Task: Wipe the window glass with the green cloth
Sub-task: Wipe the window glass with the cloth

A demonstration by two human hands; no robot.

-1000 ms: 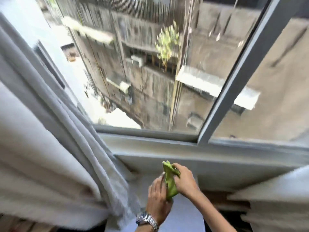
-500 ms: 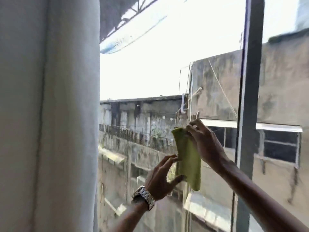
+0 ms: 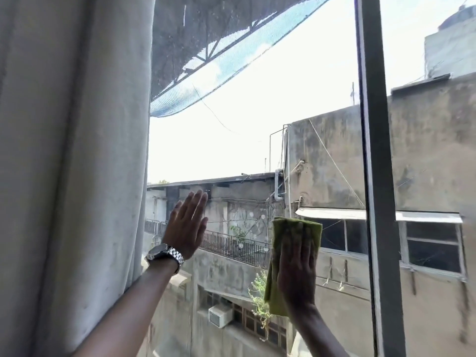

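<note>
Green cloth (image 3: pixel 296 238) flat on glass (image 3: pixel 257 124), pinned under our right hand (image 3: pixel 296 269), fingers spread and pressed over it; cloth edges show above fingertips and along hand's left side. Our left hand (image 3: pixel 186 228) open wide, palm toward glass, fingers straight up, holding nothing; we cannot tell if it touches pane. Watch (image 3: pixel 164 255) on left wrist. Curtain (image 3: pixel 72 163) hangs just left of left arm. Frame bar (image 3: pixel 378 176) stands upright to right of cloth, apart from it. Grey buildings visible through glass.
</note>
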